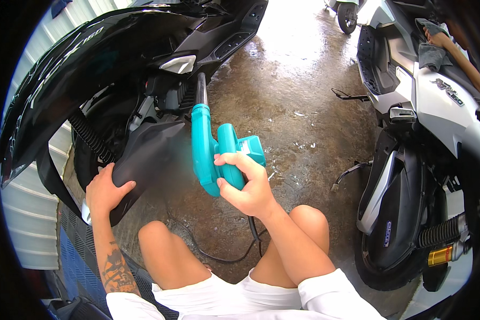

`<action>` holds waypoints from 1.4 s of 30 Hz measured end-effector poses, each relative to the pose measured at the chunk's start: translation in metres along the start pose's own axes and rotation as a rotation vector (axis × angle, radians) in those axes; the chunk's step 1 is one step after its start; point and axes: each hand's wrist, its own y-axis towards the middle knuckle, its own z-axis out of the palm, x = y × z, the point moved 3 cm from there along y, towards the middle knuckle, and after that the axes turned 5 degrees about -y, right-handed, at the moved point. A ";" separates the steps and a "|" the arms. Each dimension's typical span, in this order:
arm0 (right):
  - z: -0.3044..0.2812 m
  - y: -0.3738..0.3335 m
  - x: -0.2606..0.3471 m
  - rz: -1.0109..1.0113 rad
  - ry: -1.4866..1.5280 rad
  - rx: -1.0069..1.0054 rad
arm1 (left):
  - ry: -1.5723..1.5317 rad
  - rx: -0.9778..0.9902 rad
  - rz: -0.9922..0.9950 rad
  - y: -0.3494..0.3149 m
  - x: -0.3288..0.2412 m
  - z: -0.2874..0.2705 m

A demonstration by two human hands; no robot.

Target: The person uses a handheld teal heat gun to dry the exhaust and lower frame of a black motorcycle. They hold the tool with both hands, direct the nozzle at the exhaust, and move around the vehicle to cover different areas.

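Grasping a teal blower (201, 144) near the centre of the frame, the right hand (248, 186) curls around the lower part of its rounded housing, the thumb on the near side and the index finger reaching across the top. The blower's grey nozzle (201, 89) points toward the upper centre, close to the engine area of the black scooter (90, 58) that fills the upper left; whether the tip touches anything is not clear. A dark cord (253, 226) hangs from the underside and loops across the wet floor (304, 117) at lower centre.

Lying over the lower end of a dark cover (149, 141) on that scooter, at centre left, the left hand (104, 192) has its thumb set apart from the fingers; I cannot tell whether it clasps the edge or merely leans there.

The blower looks moderately heavy, with most of its weight probably in the round housing, so the nozzle end should swing easily. Its shell appears to be stiff plastic, smooth enough to slip in a damp palm, and a drop could crack it. The grip section beside the housing seems the sound place to take hold, fingers wrapped fully, cord slack. The cover looks rigid and smooth, best steadied with a flat palm
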 end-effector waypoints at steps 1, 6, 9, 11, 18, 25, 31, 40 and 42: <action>-0.001 0.001 0.000 -0.011 0.020 -0.003 | -0.025 -0.003 0.010 0.000 0.000 0.000; -0.003 0.003 0.006 -0.038 0.072 -0.020 | -0.047 -0.005 0.002 0.000 0.002 0.001; -0.005 0.001 0.007 -0.022 0.086 -0.021 | -0.039 -0.014 -0.004 0.000 0.001 0.001; -0.008 0.000 0.008 -0.012 0.088 -0.017 | -0.054 -0.006 -0.012 -0.001 0.000 0.000; -0.008 -0.002 0.012 -0.030 0.066 -0.029 | -0.046 -0.004 -0.019 -0.002 -0.001 -0.002; -0.014 -0.001 0.003 0.020 0.024 -0.094 | -0.030 -0.010 -0.012 -0.002 -0.001 0.000; -0.020 0.000 -0.003 0.027 0.056 -0.124 | -0.022 0.010 -0.017 -0.001 0.000 0.000; -0.027 -0.001 -0.008 0.030 0.074 -0.149 | -0.022 0.006 -0.016 0.000 0.001 0.002; -0.027 -0.001 -0.009 0.045 0.087 -0.150 | -0.034 0.015 -0.014 0.000 0.000 0.001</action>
